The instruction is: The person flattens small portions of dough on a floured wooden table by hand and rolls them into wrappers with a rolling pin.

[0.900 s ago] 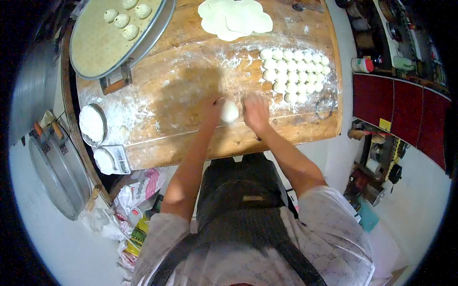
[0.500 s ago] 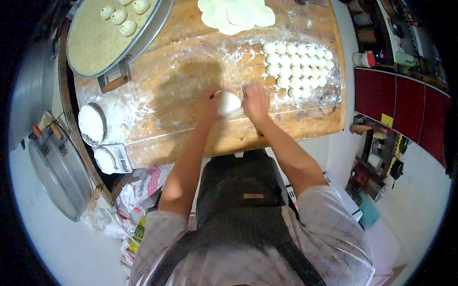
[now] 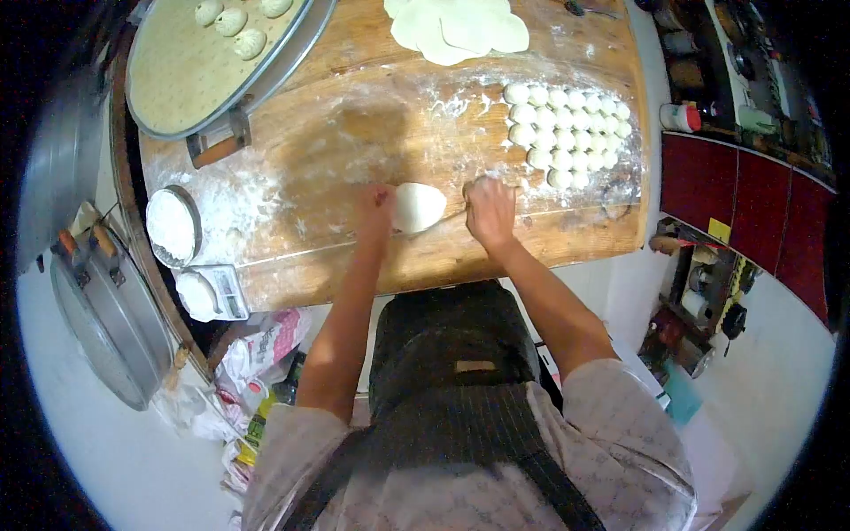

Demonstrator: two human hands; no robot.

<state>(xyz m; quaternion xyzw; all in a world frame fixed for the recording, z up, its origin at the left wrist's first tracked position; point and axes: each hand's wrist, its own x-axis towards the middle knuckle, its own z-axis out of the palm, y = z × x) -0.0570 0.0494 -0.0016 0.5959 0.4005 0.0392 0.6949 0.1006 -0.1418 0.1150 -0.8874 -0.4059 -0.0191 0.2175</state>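
Observation:
A flat oval dough wrapper [image 3: 419,208] lies on the floured wooden table in front of me. My left hand [image 3: 376,211] pinches its left edge with closed fingers. On the other side, my right hand [image 3: 490,211] is wrapped round a slim rolling pin [image 3: 454,216], most of which the fist covers. The pin's left end reaches close to the wrapper's lower right edge. Several small dough balls [image 3: 564,139] stand in rows to the upper right of my right hand. Beyond the hands, a stack of rolled wrappers [image 3: 460,31] lies at the far edge.
At the far left, a large round steamer tray [image 3: 177,97] holds several pleated buns [image 3: 231,22]. A wooden-handled scraper [image 3: 219,148] lies against it. Along the left edge are a bowl of flour [image 3: 171,227] and a kitchen scale [image 3: 228,290] with something white on it.
My right hand has drawn back a little to the right with the rolling pin, away from the wrapper. The wrapper shows more fully, with my left hand still at its edge. The view has shifted slightly.

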